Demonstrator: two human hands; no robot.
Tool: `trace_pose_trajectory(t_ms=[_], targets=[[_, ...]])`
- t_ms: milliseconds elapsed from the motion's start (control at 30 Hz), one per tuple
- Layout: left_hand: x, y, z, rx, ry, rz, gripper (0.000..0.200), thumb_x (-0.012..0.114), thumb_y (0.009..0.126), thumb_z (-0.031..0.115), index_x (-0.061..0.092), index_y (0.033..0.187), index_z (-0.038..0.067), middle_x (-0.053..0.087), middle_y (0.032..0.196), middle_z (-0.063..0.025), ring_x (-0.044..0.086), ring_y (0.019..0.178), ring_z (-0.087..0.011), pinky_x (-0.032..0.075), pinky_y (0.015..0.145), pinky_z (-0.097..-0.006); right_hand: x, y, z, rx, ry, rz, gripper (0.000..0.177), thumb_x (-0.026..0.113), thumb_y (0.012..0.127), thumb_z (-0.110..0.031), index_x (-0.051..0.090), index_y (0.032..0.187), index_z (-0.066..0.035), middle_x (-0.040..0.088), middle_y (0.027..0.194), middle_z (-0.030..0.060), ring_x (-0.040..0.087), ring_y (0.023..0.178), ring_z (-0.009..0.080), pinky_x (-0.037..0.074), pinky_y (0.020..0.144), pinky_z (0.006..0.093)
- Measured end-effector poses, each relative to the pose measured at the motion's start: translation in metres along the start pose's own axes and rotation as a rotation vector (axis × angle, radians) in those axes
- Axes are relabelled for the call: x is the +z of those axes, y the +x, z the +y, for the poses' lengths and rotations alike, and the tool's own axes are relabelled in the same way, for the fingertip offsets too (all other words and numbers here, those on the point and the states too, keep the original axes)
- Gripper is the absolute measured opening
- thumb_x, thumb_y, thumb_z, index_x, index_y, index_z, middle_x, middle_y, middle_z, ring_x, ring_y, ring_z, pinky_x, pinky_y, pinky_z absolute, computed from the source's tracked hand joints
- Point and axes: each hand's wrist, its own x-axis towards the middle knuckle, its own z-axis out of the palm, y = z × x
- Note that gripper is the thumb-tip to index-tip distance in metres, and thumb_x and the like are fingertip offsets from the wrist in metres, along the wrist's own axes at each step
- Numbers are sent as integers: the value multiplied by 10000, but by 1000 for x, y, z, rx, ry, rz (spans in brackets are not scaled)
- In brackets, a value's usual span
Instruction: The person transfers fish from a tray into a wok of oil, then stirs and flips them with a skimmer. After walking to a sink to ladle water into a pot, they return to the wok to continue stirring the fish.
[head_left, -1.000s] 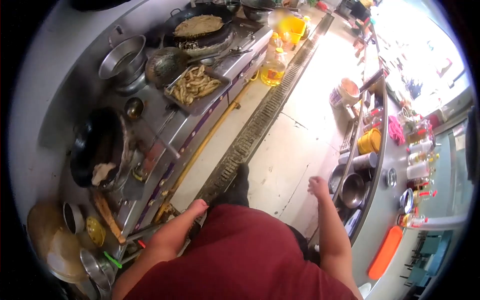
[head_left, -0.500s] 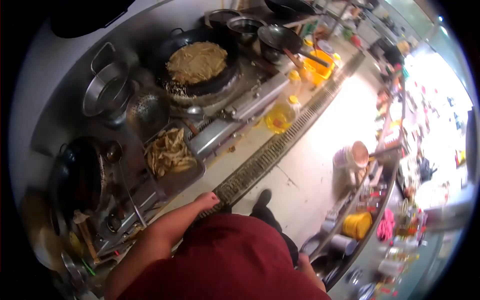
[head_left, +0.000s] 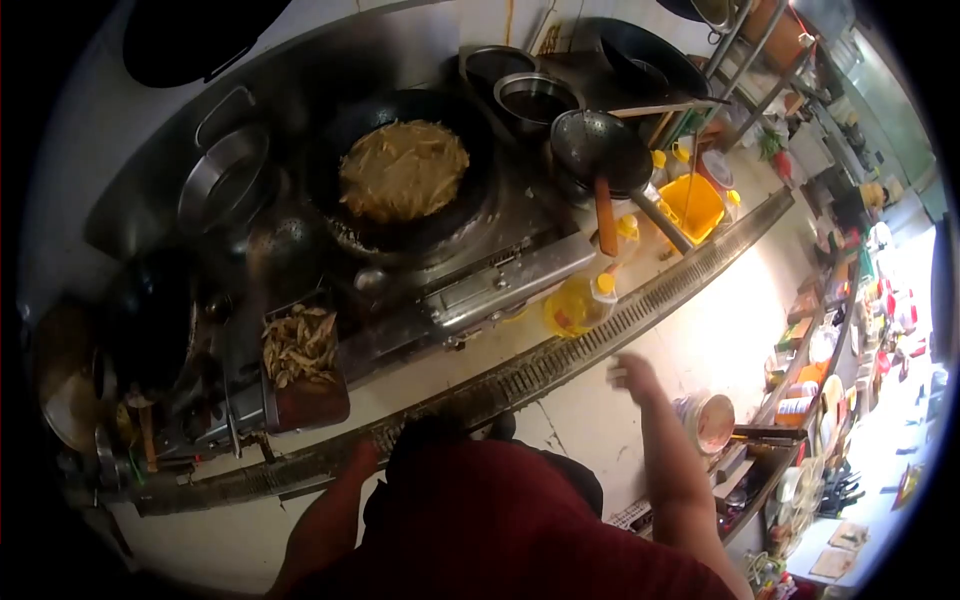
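My right hand [head_left: 637, 378] is stretched forward over the floor, just short of the drain grate and below an oil jug [head_left: 580, 306] with a yellow cap. Its fingers look slightly apart, with nothing plainly held. My left hand [head_left: 362, 460] hangs low beside my body, near the grate; its fingers are blurred. On the stove, a large black wok [head_left: 335, 130] holds pale strips in bubbling oil [head_left: 405, 170]. A metal tray [head_left: 318, 408] of browned fried strips [head_left: 298, 345] sits at the stove's front edge, apart from both hands.
A perforated strainer [head_left: 600, 150] with a wooden handle rests over a pot at the right. A yellow basket [head_left: 692, 205] stands beyond the oil jug. The drain grate [head_left: 540, 375] runs along the stove. A bucket [head_left: 712, 425] stands near the shelving at right.
My right hand has come up from low by my side and reached forward. My left hand has dropped back toward my body. The view has turned, bringing more of the stove's right side in.
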Motion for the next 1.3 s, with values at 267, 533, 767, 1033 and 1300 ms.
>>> trace_pose_trajectory(t_ms=[267, 533, 767, 1033, 1300], targets=[[14, 29, 19, 458, 461, -7, 205, 485, 838, 186, 616, 891, 37, 588, 904, -137, 581, 840, -276, 466, 739, -411, 95, 59, -185, -115, 712, -261, 436, 455, 872, -391, 490, 1040, 10, 565, 843, 127, 568, 752, 229, 495, 691, 331], [37, 53, -27, 125, -581, 255, 150, 530, 797, 145, 625, 765, 33, 613, 765, -112, 599, 743, -273, 485, 666, -391, 117, 81, -243, -38, 768, -487, 159, 438, 865, -85, 469, 1021, -96, 489, 618, 44, 476, 480, 108, 438, 449, 203], [51, -26, 16, -8, 293, 269, 139, 536, 725, 91, 644, 813, 96, 624, 840, -95, 599, 838, -269, 490, 713, -386, 219, 77, -269, -431, -21, -208, 192, 458, 807, -32, 516, 983, -86, 511, 673, 46, 454, 504, 104, 381, 420, 229], [141, -43, 91, -117, -328, 486, 104, 539, 718, 156, 617, 759, 101, 609, 811, -117, 579, 848, -289, 469, 727, -409, 269, 182, -285, -1061, -1045, -52, 329, 400, 792, -12, 477, 1111, -23, 584, 811, 114, 582, 732, 216, 471, 637, 305], [160, -39, 128, -112, -350, 319, 242, 482, 805, 257, 645, 795, 79, 614, 851, -159, 577, 856, -323, 466, 768, -405, 292, 133, -291, 125, -258, -533, 97, 405, 816, -23, 408, 913, -16, 448, 686, 81, 451, 526, 145, 402, 425, 264]])
